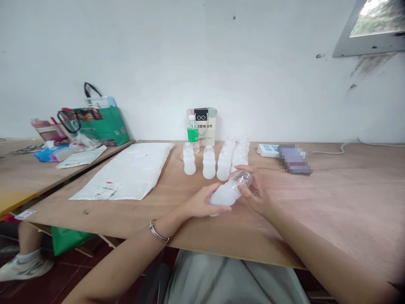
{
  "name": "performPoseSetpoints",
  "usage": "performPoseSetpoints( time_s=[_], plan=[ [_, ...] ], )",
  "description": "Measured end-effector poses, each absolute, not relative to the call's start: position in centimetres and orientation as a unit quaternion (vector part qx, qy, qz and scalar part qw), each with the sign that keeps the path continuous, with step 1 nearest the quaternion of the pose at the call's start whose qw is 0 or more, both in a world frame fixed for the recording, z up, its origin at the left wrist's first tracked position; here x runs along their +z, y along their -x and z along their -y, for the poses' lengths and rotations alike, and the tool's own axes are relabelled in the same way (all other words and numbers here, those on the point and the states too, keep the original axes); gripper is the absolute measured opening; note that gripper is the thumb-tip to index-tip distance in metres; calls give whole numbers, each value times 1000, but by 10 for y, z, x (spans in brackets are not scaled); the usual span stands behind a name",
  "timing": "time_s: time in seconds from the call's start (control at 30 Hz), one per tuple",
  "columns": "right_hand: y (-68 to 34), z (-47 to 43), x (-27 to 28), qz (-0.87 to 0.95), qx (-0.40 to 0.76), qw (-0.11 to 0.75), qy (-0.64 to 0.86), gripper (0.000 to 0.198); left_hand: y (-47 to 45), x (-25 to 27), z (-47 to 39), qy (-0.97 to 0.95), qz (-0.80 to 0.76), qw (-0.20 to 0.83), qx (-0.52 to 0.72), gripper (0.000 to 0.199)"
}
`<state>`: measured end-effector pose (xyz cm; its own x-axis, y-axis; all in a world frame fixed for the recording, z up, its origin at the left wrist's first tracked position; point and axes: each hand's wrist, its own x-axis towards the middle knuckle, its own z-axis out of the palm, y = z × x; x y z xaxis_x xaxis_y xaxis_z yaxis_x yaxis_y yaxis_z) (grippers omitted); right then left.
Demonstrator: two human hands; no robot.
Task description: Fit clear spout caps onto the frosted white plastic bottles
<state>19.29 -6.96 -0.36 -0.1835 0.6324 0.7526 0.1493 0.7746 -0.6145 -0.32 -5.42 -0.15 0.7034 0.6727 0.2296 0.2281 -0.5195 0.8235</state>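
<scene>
Between my two hands a translucent white baby bottle with a clear dome cap is tilted, its cap end up to the right. My left hand wraps round the body of the bottle. The fingers and thumb of my right hand close on the clear cap. Beyond my hands several similar bottles with clear caps stand upright on the table, some in rows. Something small and white shows under my left hand; most of it is hidden.
A white plastic mailer lies on the wooden table to the left. Behind the bottles stand a green-labelled water bottle and a paper bag. A power strip and a blurred-out flat item lie right. Someone's foot shows at lower left.
</scene>
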Motion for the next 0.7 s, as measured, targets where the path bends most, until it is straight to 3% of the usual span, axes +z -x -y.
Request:
performPoseSetpoints(
  time_s=[0.7],
  plan=[
    [-167,80,-10,727,284,596,187,29,-1,0,59,-846,-218,388,294,68]
  ],
)
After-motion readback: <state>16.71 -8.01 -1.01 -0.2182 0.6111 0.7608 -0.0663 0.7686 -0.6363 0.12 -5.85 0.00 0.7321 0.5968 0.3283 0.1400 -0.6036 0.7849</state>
